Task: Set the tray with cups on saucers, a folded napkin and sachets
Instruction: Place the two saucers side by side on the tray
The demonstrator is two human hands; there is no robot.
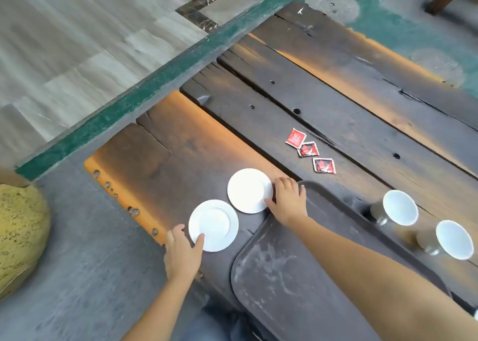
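**Tray not yet laid: both saucers in hand, on the table beside it**

The tray [279, 276], dark and scuffed, lies nearest on the table [181, 138]. None of the service shows on its surface, though the right forearm crosses it and hides a strip.

The left hand [181, 255] pinches the near saucer [217, 224], thumb on top of the rim and fingers curled at its edge. The right hand [288, 201] lies against the rim of the far saucer [247, 190] with the thumb at its edge. Whether it has a true grip cannot be told from this angle.

Step in hand, by judgement: moving the saucers onto the tray. Each should get fingertips under the rim before lifting, since both lie flat on rough planks. They should be carried level and set well apart, leaving room for the rest.

Right of the tray, two white cups [399, 207] rest on the table. They appear tipped with mouths towards the camera and nothing seen inside. Beyond the saucers, three red sachets [309, 149] lie loose on the planks. No napkin is in view.
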